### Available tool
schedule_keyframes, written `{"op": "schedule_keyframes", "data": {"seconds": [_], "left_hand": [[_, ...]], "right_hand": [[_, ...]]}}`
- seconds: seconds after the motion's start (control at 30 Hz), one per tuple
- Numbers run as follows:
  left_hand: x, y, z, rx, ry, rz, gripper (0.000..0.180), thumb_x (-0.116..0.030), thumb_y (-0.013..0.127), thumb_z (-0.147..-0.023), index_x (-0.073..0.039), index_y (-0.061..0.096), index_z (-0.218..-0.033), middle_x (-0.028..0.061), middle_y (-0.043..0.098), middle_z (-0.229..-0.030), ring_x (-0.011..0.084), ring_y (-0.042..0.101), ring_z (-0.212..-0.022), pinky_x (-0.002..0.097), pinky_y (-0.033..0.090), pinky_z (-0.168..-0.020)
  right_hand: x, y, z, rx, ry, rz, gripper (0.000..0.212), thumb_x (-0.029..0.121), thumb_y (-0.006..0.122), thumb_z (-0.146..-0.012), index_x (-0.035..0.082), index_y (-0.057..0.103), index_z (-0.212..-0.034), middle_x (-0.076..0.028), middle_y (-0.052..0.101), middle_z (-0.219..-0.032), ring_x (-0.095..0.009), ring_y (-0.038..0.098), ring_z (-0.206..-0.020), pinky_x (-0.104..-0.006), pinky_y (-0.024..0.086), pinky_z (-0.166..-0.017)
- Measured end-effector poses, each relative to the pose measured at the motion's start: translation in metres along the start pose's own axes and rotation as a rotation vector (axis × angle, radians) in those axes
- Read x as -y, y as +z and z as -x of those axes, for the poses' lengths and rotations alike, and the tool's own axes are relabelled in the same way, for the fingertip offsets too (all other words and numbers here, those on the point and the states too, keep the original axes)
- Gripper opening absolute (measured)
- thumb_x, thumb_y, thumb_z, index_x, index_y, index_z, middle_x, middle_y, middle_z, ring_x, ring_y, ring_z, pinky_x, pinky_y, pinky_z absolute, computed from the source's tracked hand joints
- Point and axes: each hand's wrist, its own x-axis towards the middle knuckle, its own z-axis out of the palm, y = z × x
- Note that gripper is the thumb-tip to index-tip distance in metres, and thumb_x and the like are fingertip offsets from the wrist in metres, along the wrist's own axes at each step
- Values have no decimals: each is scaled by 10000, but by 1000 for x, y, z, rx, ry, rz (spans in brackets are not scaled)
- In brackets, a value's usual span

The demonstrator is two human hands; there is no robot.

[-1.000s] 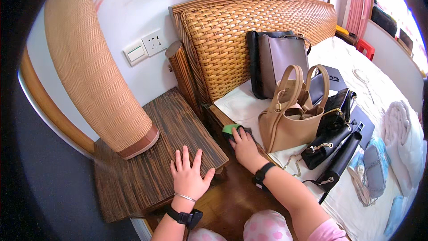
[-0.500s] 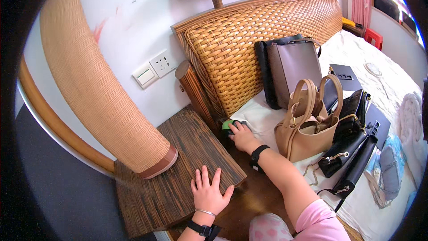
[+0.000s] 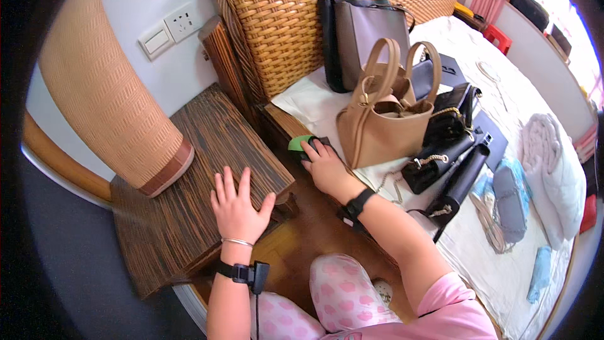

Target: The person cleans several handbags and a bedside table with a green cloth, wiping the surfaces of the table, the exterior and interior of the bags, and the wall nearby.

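I have the left hand spread open over the dark wooden surface, to the right of the tall woven tan column; I can't tell whether the palm touches. My right hand lies over a green and black cloth at the wooden bed edge; whether its fingers grip, I can't tell. Just right stands a tan handbag

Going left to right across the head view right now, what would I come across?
Tall woven lamp → left hand → right hand over a green-and-black item → tan handbag → pale folded blanket.
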Motion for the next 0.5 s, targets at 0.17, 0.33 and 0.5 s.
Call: {"op": "schedule_keyframes", "data": {"seconds": [0.17,0.33,0.5], "left_hand": [[-3,6,6,-42,29,7,681,-532,588,-902,-137,475,-1445,228,319,-1558,425,268,-1447,580,242,-1154],[-2,10,12,-39,44,25,672,-531,581,-909,-136,479,-1443,231,316,-1558,431,272,-1442,582,243,-1151],[5,9,13,-60,57,-14,672,-542,570,-916,-139,478,-1446,227,313,-1560,428,278,-1440,578,246,-1151]], "right_hand": [[9,-66,93,97,-22,141,320,187,545,-938,116,673,-1222,-113,415,-1495,-355,414,-1332,-441,370,-1093],[20,-113,182,248,17,170,427,126,584,-841,141,660,-1261,-136,376,-1522,-376,396,-1348,-447,353,-1113],[32,-141,235,314,14,219,433,148,584,-834,152,664,-1260,-140,405,-1502,-372,416,-1331,-449,367,-1094]]}}
